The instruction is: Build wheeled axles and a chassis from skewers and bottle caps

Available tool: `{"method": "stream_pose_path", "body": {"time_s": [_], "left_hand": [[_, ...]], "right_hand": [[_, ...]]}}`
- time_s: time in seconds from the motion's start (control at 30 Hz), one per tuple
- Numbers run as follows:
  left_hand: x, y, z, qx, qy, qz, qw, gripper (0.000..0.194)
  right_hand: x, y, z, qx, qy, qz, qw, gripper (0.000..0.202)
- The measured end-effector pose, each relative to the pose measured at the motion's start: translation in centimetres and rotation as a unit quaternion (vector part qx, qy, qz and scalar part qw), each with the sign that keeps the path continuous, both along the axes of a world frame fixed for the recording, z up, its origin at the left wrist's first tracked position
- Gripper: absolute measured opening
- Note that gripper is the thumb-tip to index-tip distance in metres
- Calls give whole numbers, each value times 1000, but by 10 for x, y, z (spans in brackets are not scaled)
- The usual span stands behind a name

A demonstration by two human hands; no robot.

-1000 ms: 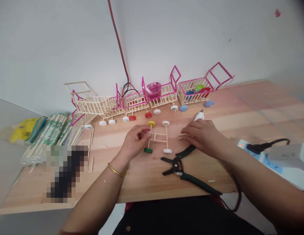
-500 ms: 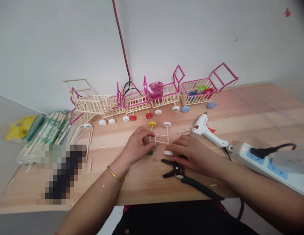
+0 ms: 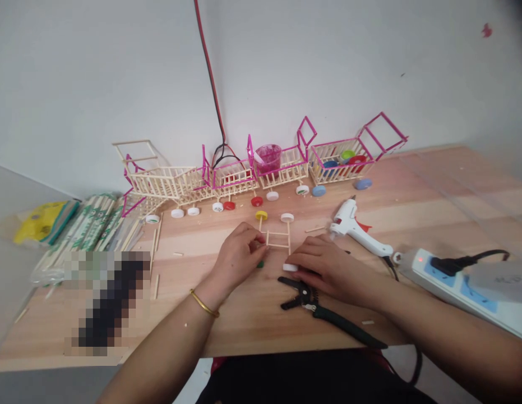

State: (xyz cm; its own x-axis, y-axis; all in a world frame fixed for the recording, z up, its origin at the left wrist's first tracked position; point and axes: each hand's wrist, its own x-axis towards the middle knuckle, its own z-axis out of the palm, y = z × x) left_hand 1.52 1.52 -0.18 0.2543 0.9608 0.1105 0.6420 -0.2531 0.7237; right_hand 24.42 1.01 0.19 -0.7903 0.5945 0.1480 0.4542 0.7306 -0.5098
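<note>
A small frame of thin wooden sticks [image 3: 278,245] lies on the table between my hands. At its far corners are a yellow cap [image 3: 261,215] and a white cap [image 3: 287,217]. A green cap [image 3: 261,264] at the near left is partly hidden by my left hand [image 3: 243,251], whose fingers are closed at the frame's left side. My right hand [image 3: 319,261] rests beside the frame's near right corner, its fingertips on another white cap [image 3: 290,267]. Black-handled cutters [image 3: 305,294] lie just in front of my right hand.
Small stick carts [image 3: 281,168] with cap wheels line the wall, one holding a pink-stained cup [image 3: 268,159]. A white glue gun [image 3: 357,229] and a power strip [image 3: 458,286] are at right. Bagged sticks [image 3: 86,227] and a blurred dark object [image 3: 113,303] lie at left.
My left fingers have drawn closer together at the frame's left side. My right fingertips have come onto the near white cap. The whole view has shifted slightly.
</note>
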Motion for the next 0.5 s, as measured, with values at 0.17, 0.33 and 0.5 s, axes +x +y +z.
{"method": "stream_pose_path", "body": {"time_s": [0.17,0.33,0.5], "left_hand": [[0,1,1,3,-1,-4,1000,4],[-1,1,-1,2,-3,-8,1000,4],[-1,1,0,-1,-3,-10,1000,5]], "right_hand": [[0,0,1,2,9,3,1000,22],[0,0,1,-8,11,1,1000,20],[0,0,2,-13,3,0,1000,19]]}}
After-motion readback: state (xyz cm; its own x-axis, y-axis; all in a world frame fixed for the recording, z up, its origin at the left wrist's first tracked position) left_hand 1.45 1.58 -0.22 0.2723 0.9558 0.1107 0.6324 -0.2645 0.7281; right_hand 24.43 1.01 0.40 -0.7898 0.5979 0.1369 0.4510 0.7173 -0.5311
